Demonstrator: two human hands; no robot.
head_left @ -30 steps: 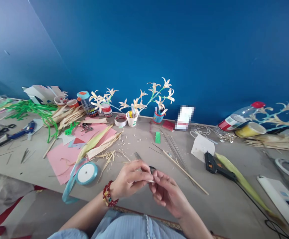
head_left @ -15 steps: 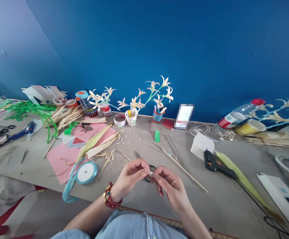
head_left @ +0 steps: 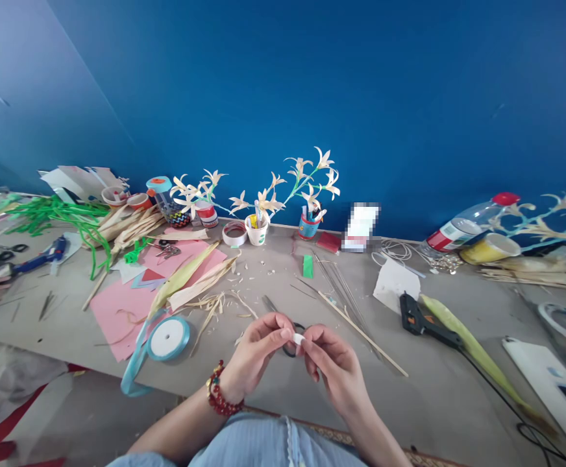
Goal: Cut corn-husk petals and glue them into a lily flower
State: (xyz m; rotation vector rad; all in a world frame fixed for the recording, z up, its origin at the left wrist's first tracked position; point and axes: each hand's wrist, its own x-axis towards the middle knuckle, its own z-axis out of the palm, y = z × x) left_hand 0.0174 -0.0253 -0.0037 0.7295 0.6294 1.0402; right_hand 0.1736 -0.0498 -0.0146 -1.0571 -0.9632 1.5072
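Observation:
Between my two hands is a small white piece (head_left: 298,338), too small to identify. My left hand (head_left: 265,344), with a red bead bracelet on the wrist, pinches one end of it between thumb and fingers. The other end is pinched by my right hand (head_left: 334,363). Beneath the hands lie scissors (head_left: 290,351), their dark handles partly covered by my fingers. A long thin stick (head_left: 361,331) and several thin wires (head_left: 342,288) rest on the grey table just beyond my right hand.
A ribbon spool (head_left: 168,338) lies at the left, near pink paper (head_left: 112,314) and dried husks (head_left: 200,282). Cups with husk flowers (head_left: 257,228) stand along the wall. To the right are a glue gun (head_left: 422,321), a green husk (head_left: 468,344) and a bottle (head_left: 458,227).
The white piece shows more between my fingertips than before. My left hand has shifted very slightly; my right hand is almost unmoved.

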